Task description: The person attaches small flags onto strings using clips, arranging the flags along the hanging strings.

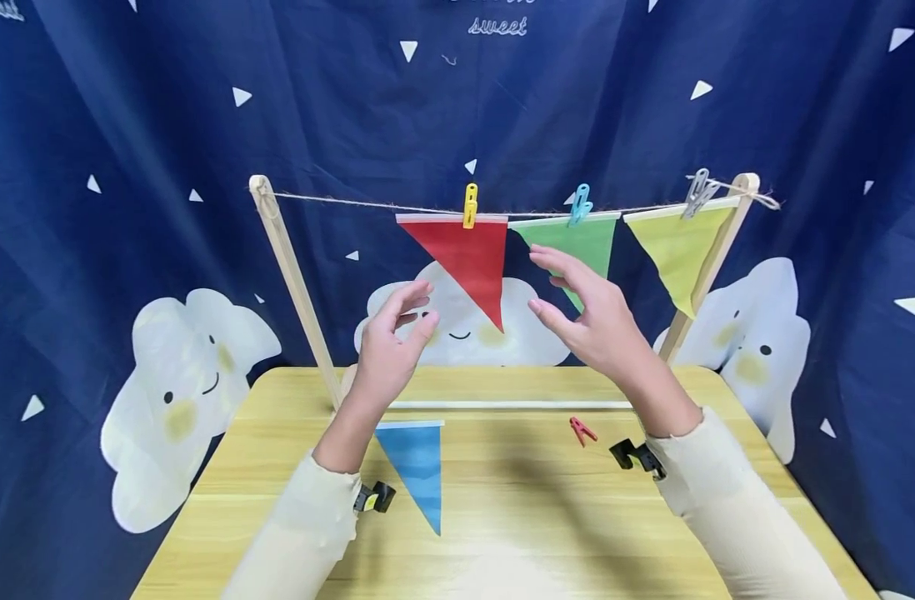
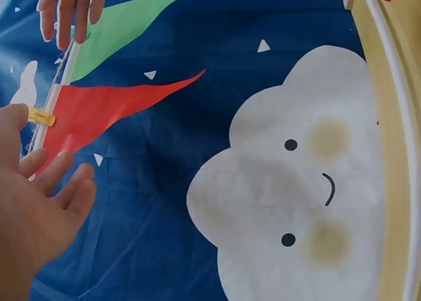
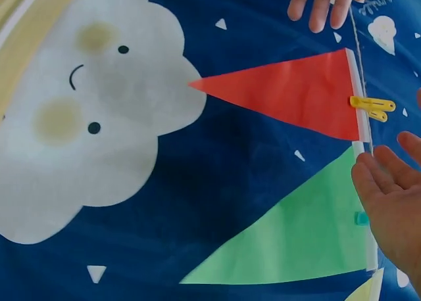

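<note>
My left hand (image 1: 393, 346) hovers at the left of the red pennant (image 1: 476, 262), fingers relaxed and holding nothing. On the other side, my right hand (image 1: 596, 312) is raised in front of the green pennant (image 1: 596, 242), thumb and fingers apart with nothing between them. A yellow clothespin (image 1: 469, 206) clips the red pennant to the string (image 1: 397, 206). The green one hangs from a blue clothespin (image 1: 580, 205), and a yellow-green pennant (image 1: 678, 246) from a grey clothespin (image 1: 699, 193). Lying on the table are a blue pennant (image 1: 420, 467) and a red clothespin (image 1: 582, 431).
Two wooden posts, the left post (image 1: 296, 283) and the right post (image 1: 716, 258), carry the string above the wooden table (image 1: 517, 500). A white rod (image 1: 502, 405) runs low between them. Behind hangs a dark blue curtain (image 1: 337, 108) printed with clouds and small triangles.
</note>
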Demonstrator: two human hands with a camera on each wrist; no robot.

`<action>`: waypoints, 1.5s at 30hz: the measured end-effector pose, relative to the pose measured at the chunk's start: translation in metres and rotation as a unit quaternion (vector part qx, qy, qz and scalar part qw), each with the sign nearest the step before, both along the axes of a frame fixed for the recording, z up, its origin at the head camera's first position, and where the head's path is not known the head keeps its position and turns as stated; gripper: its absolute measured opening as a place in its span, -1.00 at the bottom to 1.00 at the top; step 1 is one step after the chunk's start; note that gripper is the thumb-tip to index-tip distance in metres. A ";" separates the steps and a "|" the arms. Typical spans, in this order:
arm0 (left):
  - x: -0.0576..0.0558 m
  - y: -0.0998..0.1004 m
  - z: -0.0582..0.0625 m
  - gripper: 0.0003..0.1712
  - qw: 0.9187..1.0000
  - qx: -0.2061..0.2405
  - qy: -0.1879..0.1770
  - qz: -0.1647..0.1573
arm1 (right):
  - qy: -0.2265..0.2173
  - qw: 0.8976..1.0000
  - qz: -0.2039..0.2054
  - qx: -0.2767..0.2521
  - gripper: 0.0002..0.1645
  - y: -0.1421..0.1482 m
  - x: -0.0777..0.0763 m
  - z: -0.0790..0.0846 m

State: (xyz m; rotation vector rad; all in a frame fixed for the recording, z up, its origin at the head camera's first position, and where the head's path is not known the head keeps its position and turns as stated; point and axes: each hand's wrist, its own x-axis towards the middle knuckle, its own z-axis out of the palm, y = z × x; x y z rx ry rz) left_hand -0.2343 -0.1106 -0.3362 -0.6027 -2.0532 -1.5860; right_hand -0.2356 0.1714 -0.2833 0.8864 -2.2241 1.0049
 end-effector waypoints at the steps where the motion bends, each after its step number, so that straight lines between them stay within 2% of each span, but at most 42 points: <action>1: 0.001 0.000 -0.002 -0.47 1.000 -0.008 0.005 0.003 | -0.001 1.000 -0.001 -0.001 -0.30 0.001 0.001 -0.003; 7: 0.007 0.001 -0.013 -0.46 0.999 -0.042 0.020 0.011 | -0.007 1.000 -0.007 -0.012 -0.26 0.008 0.012 -0.025; 15: 0.013 -0.003 -0.026 -0.46 0.997 -0.067 0.005 0.024 | -0.031 0.999 -0.006 -0.039 -0.26 0.016 0.024 -0.064; 19: 0.014 -0.007 -0.037 -0.45 0.995 -0.087 -0.005 0.036 | -0.047 0.998 -0.022 -0.037 -0.29 0.022 0.027 -0.086; 26: 0.016 -0.011 -0.052 -0.44 0.991 -0.125 -0.006 0.050 | -0.047 0.997 -0.045 -0.036 -0.33 0.032 0.026 -0.115; 30: 0.019 -0.013 -0.059 -0.44 0.988 -0.145 -0.029 0.048 | -0.076 0.995 -0.047 -0.042 -0.34 0.037 0.027 -0.129; 35: 0.023 -0.013 -0.076 -0.42 0.982 -0.176 -0.042 0.050 | -0.121 0.990 -0.057 -0.042 -0.39 0.046 0.025 -0.150; 40: 0.025 -0.011 -0.093 -0.41 0.977 -0.198 -0.065 0.050 | -0.156 0.983 -0.091 -0.017 -0.41 0.055 0.024 -0.173; 45: 0.026 -0.011 -0.109 -0.43 0.977 -0.195 -0.079 0.046 | -0.180 0.977 -0.112 0.012 -0.40 0.060 0.024 -0.193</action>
